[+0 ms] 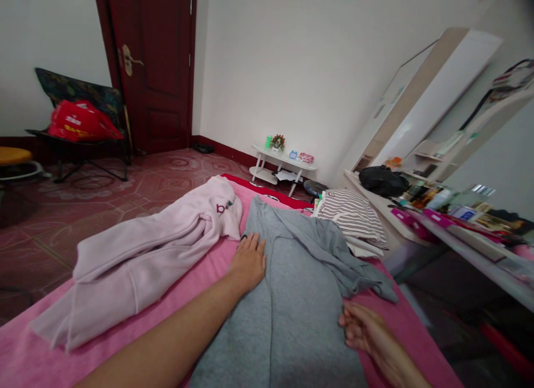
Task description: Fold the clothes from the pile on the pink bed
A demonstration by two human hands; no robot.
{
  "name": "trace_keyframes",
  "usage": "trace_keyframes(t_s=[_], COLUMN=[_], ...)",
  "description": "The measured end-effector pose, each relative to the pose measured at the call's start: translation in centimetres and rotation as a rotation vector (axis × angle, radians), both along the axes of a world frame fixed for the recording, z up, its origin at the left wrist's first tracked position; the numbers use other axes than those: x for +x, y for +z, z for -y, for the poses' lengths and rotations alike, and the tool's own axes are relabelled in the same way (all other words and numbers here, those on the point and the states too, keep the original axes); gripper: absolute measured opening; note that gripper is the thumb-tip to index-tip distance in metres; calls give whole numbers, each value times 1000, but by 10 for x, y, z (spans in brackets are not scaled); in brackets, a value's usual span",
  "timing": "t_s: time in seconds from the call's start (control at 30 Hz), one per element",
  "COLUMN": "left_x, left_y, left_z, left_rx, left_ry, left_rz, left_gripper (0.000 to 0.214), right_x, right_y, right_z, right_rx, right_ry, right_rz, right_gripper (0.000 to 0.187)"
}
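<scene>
A grey long-sleeved shirt lies spread lengthwise on the pink bed cover, with one sleeve stretched out to the right. My left hand rests flat on the shirt's left edge, fingers extended and a dark ring on one of them. At the right edge of the shirt, below the sleeve, my right hand has its fingers curled in a pinch on the fabric. To the left lies a pale pink sweatshirt, folded lengthwise, with small lettering near its far end.
Striped folded clothes are stacked at the bed's far right corner. A dressing table crowded with bottles and a black bag runs along the right. Farther off stand a small white table and a folding chair holding a red bag.
</scene>
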State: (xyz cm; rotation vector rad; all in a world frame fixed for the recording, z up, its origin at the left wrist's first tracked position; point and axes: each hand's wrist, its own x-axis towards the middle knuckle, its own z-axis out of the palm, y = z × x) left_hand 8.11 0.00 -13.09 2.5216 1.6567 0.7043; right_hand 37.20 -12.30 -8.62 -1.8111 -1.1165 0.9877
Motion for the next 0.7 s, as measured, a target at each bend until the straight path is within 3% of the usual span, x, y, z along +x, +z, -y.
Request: trace_keyframes(t_s=[0.07,0.2,0.3,0.4,0.53,0.63,0.7], left_x=[0,0,0,0,-1,0,0], left_y=[1,1,0,0,0,-1,0], left_z=[0,0,0,0,0,0,0], left_rx=[-1,-4,0,-1,-7,-7,-6], left_ry=[2,5,4,2,2,4,4], left_rz=[-6,-24,-22,-12,1,5,12], left_gripper=[50,50,50,50,50,50,50], right_x=[7,16,23,37,61,73,70], right_y=[-4,16,26,15,-2,9,30], right_z=[8,1,-21,-49,-76,-88,-93], right_rx=[56,510,636,481,160,16,37], right_ry=[-68,-224,-90,86,198,169,111], right_rz=[81,600,906,914,912,989,984], right_gripper=[35,35,30,37,40,21,24])
